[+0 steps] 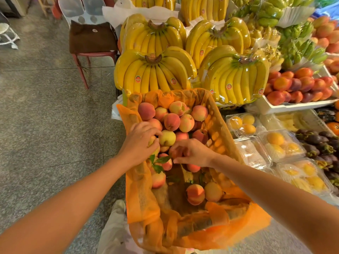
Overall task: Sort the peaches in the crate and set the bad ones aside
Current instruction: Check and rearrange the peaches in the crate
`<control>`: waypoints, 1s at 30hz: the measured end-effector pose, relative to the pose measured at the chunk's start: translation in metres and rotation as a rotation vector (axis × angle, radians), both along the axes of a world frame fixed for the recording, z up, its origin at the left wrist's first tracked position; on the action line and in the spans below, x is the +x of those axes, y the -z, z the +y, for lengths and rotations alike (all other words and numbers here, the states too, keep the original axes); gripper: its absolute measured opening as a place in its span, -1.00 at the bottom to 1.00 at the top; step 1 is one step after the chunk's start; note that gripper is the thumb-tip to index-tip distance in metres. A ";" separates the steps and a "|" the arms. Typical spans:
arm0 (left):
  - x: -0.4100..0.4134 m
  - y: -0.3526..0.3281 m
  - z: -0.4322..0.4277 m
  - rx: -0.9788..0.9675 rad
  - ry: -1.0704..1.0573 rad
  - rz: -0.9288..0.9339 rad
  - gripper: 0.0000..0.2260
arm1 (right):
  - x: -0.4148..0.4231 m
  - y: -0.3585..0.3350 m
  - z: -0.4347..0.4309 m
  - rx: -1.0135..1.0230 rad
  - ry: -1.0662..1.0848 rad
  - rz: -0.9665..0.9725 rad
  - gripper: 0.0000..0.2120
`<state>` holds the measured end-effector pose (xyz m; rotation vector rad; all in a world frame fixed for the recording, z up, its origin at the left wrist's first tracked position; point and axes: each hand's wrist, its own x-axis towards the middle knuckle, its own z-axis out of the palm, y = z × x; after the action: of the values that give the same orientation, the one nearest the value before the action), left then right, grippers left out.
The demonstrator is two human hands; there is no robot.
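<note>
An orange crate [222,136] lined with orange mesh holds several peaches, most piled at its far end, such as a pink one [171,121]. Both hands reach into the middle of the crate. My left hand [138,142] curls over a small yellowish peach [152,140] at the crate's left wall, next to a pale yellow peach [167,138]. My right hand [192,153] grips a reddish peach [175,152] with its fingertips. Two peaches [195,194] lie alone in the near half, and green leaves [159,162] lie among the fruit.
Wrapped banana bunches [156,70] stand right behind the crate. To the right are a white tray of nectarines [300,85], clear boxes of yellow fruit [278,143] and dark mangosteens [319,143]. A red chair [91,43] stands on the speckled floor at left.
</note>
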<state>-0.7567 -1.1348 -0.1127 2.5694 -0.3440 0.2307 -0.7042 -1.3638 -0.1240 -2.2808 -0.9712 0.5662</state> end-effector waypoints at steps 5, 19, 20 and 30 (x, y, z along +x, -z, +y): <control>0.000 -0.005 -0.055 -0.032 0.359 0.386 -0.85 | -0.014 -0.009 -0.043 -0.447 -0.155 0.253 -0.64; -0.013 0.070 -0.157 0.367 0.590 0.903 -0.37 | -0.013 -0.056 -0.091 -0.368 0.025 0.366 -0.69; -0.013 0.075 -0.160 0.394 0.592 0.894 -0.41 | -0.014 -0.058 -0.101 -0.275 0.097 0.324 -0.71; -0.004 0.076 -0.156 0.320 0.559 0.868 -0.51 | -0.050 -0.007 -0.141 -0.058 0.300 -0.251 -0.32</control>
<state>-0.7603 -1.2904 -0.1885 2.4522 -0.7593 -1.1733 -0.7542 -1.5046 -0.1171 -2.5307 -0.7094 0.1858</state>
